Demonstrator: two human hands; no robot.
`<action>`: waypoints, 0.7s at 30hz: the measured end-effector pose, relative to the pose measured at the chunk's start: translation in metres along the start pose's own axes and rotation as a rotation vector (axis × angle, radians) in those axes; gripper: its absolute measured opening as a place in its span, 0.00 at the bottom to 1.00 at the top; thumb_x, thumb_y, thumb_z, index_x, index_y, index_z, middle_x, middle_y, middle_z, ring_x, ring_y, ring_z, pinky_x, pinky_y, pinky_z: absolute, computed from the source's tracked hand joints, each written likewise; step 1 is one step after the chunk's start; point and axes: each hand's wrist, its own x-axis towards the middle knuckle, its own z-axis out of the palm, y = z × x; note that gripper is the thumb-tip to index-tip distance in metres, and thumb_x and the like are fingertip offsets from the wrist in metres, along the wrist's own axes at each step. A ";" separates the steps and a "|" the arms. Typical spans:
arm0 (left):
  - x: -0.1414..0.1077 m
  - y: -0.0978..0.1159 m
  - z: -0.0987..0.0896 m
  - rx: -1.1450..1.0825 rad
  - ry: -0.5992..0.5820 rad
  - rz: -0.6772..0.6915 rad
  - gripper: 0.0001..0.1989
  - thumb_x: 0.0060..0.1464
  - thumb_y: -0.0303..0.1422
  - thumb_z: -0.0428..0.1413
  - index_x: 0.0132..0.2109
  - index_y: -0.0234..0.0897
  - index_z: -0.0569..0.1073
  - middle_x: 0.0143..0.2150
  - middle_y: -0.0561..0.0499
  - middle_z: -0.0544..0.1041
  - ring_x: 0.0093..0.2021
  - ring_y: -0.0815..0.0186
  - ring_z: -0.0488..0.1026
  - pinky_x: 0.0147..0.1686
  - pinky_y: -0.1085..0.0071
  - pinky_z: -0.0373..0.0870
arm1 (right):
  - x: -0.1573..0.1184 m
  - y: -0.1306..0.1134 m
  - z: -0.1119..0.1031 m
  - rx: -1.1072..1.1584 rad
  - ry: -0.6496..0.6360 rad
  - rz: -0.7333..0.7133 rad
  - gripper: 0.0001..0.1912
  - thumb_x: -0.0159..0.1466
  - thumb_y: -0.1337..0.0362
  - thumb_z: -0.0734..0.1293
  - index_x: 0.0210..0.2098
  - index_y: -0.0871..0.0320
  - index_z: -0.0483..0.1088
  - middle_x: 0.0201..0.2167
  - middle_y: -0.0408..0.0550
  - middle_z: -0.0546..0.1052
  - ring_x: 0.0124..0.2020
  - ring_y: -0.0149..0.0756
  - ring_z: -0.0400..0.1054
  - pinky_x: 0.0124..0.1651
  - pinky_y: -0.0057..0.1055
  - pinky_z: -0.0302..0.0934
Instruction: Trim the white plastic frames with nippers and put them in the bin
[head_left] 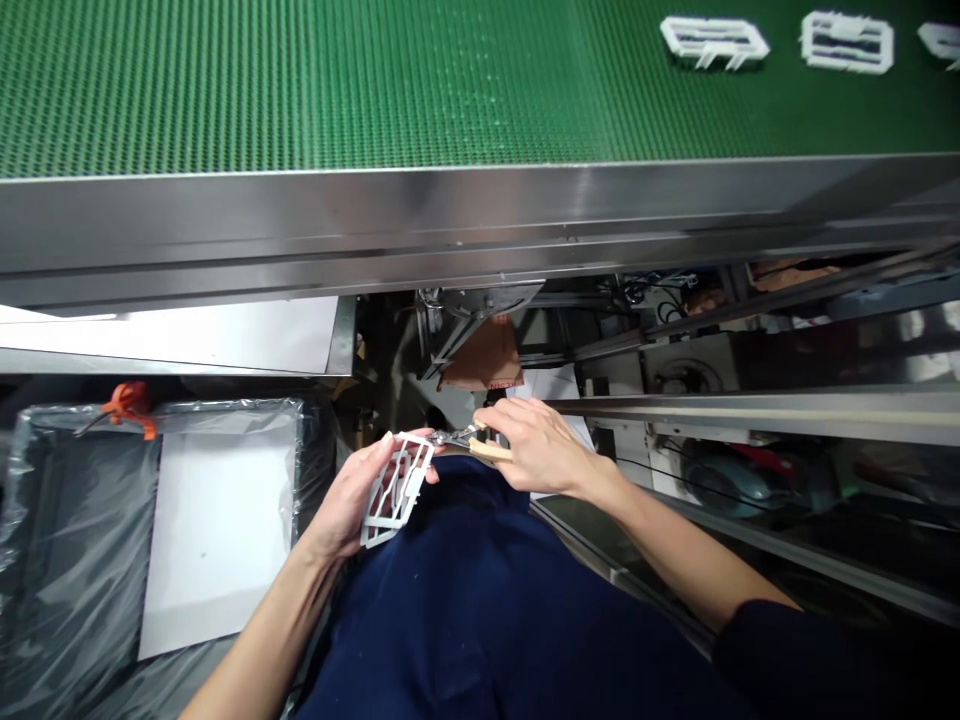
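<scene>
White plastic frame (397, 490) clamped in the left hand (345, 500), just beside snips (487, 448) the right hand (536, 450) grips.

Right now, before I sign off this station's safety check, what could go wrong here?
The cutters in the right hand sit close to the left hand, so a slip could nip it. The thin white lattice part could crack under the jaws. Offcuts could drop into machinery below the green conveyor belt.
</scene>
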 end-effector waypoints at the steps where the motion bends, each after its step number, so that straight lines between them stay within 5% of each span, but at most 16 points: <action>1: 0.000 0.001 0.000 0.010 -0.003 -0.002 0.23 0.58 0.44 0.46 0.51 0.31 0.70 0.31 0.44 0.75 0.21 0.74 0.62 0.16 0.81 0.55 | 0.000 0.000 -0.001 0.006 -0.003 -0.002 0.12 0.60 0.60 0.60 0.41 0.57 0.66 0.31 0.46 0.70 0.34 0.36 0.61 0.38 0.31 0.49; 15: 0.003 0.004 -0.003 0.066 -0.024 -0.013 0.23 0.57 0.44 0.48 0.50 0.30 0.71 0.31 0.43 0.76 0.23 0.69 0.66 0.17 0.79 0.56 | 0.004 0.003 -0.006 0.068 -0.021 -0.007 0.02 0.57 0.64 0.61 0.31 0.55 0.64 0.24 0.40 0.67 0.23 0.29 0.55 0.26 0.27 0.41; 21: 0.006 0.008 0.000 0.015 -0.005 -0.015 0.24 0.57 0.44 0.48 0.50 0.29 0.71 0.30 0.43 0.75 0.22 0.70 0.66 0.16 0.79 0.57 | 0.006 -0.002 0.000 0.336 -0.039 0.109 0.04 0.59 0.64 0.60 0.28 0.56 0.63 0.20 0.38 0.63 0.20 0.26 0.52 0.25 0.25 0.43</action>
